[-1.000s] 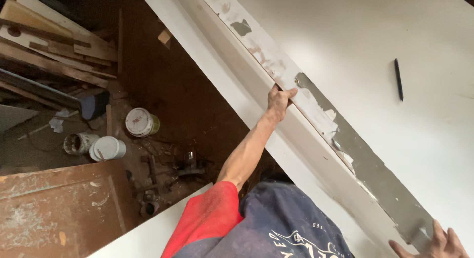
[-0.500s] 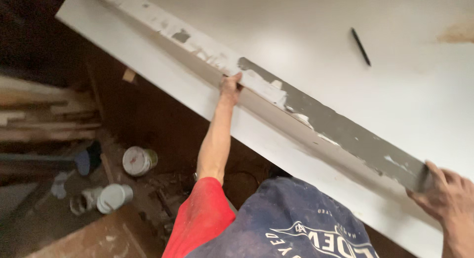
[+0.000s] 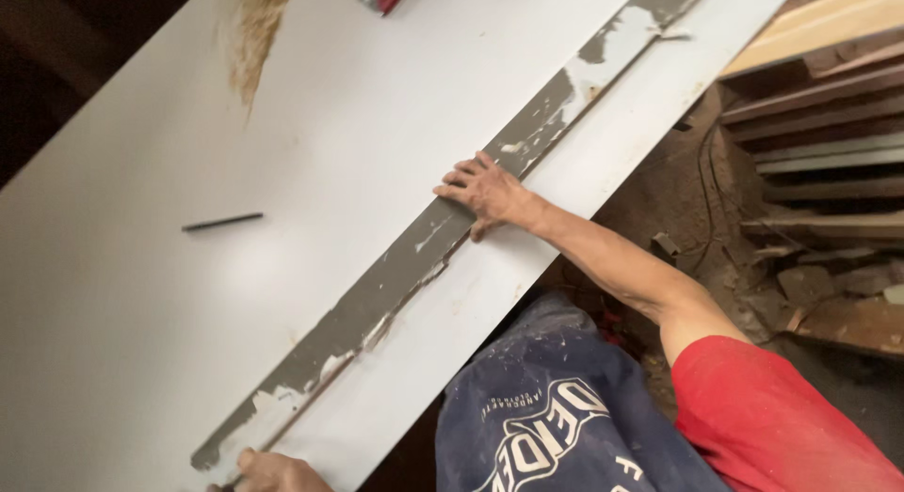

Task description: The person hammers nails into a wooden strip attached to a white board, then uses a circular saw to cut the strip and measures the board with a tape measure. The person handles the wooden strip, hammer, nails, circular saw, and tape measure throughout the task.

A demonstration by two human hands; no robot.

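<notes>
Step looks like: pinning grey strip point(image 3: 414, 257) flat on white board point(image 3: 122, 294). Right hand point(image 3: 485, 191) open, palm pressing strip middle. Left hand point(image 3: 268, 471) at strip's near end, cropped, grip can't tell. Pencil point(image 3: 221, 222) well beyond strip. Next likely needs steady pressure at both points.

A long straightedge point(image 3: 424, 257) lies diagonally on the board point(image 3: 141, 341), a pencil point(image 3: 222, 222) to its left, stacked planks point(image 3: 819, 144) at the frame's right, sawdust point(image 3: 254, 31) upper left.
</notes>
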